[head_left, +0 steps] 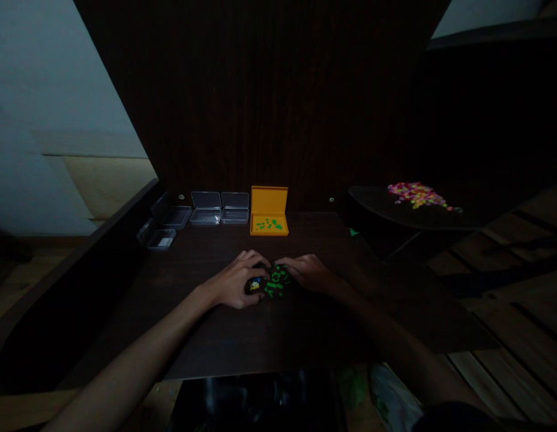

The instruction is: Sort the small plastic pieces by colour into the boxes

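A small heap of green beads (pixel 275 282) lies on the dark wooden table (pixel 242 336), with a few yellow and blue pieces (pixel 255 284) at its left edge. My left hand (pixel 236 281) rests on the table just left of the heap, fingers curled around its side. On the heap's right side my right hand (pixel 305 272) lies the same way, its fingers bent and touching the beads. Both hands cup the heap between them. An open orange box (pixel 269 211) with several green beads inside stands beyond the hands at the table's back.
Left of the orange box stand several open clear plastic boxes (pixel 206 209), two more of them (pixel 164 231) nearer the left edge. A pile of mixed coloured beads (pixel 417 195) lies on a dark shelf at the right. The scene is dimly lit.
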A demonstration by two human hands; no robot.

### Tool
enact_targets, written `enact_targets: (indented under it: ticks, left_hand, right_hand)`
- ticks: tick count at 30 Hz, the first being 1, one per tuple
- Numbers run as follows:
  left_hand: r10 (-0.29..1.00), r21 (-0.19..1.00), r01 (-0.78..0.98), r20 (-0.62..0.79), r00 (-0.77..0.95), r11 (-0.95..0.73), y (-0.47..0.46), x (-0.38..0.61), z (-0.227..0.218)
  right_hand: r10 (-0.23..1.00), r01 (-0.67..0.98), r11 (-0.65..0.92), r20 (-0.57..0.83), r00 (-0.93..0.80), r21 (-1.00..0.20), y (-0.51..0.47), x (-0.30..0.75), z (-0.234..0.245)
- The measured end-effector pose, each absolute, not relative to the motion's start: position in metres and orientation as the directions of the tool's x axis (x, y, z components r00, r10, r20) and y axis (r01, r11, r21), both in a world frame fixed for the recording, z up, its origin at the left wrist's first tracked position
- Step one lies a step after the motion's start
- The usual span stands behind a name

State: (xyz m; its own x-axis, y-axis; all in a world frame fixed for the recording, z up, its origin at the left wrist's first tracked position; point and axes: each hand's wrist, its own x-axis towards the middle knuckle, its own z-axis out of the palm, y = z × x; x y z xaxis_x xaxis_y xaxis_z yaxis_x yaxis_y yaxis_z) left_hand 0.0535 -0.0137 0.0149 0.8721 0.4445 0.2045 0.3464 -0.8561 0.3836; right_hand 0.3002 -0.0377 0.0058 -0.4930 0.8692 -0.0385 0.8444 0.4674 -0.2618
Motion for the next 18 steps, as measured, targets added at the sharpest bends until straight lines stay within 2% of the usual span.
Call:
enact_targets:
  ticks: [6, 18]
  left_hand:
    - [0.45, 0.41, 0.356, 0.157, 0.879, -0.84, -0.0159, 0.0548, 0.0184]
    - [0.492, 0.387, 0.393, 0.202, 0.847, -0.834, -0.0127, 0.0535, 0.0179]
  right_hand:
    - [0.868, 0.84, 0.468, -0.034, -0.495, -0.274, -0.0382, 0.3007, 0.0055]
    - [0.813, 0.726, 0.558, 0.087, -0.576, -0.401, -0.0459, 0.2946, 0.0035]
